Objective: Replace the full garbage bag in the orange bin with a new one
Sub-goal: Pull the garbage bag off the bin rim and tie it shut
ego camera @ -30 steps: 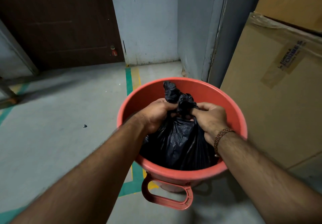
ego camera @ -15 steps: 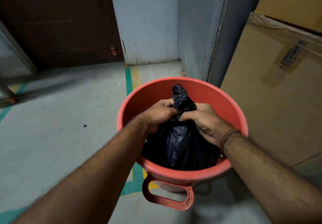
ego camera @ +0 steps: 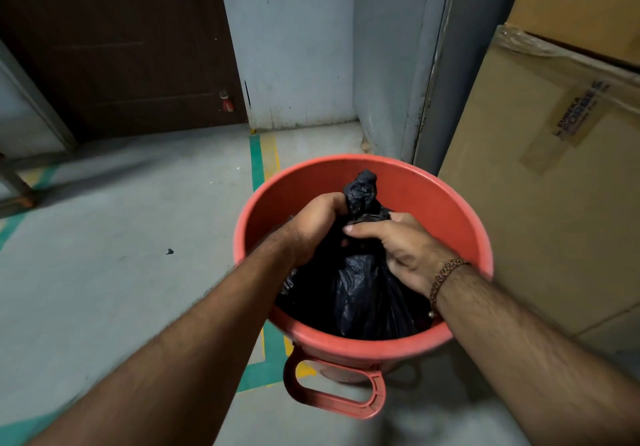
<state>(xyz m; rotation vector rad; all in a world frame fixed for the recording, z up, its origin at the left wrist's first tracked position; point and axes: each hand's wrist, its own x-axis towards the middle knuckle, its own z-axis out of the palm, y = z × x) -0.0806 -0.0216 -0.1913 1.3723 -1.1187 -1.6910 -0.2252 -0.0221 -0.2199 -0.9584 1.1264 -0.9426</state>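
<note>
Gripping the gathered neck of the black garbage bag, the left hand is curling its fingers around the twisted plastic, while the right hand is pinching the same neck just beside them, thumb laid across it. A bunched tail of plastic is sticking up just beyond the left fingers. The bag itself is sitting inside the orange bin, its bulk hanging below both sets of fingers.

Judged risks: the neck may be slipping loose if either grip relaxes before a knot is closed, spilling the contents back into the bin; the thin plastic may be tearing under the fingertips if the load is pulled up by the neck alone.

Count: one bag, one bin, two hands, two cardboard boxes stacked beyond the right hand's fingers. No new bag is showing.
</note>
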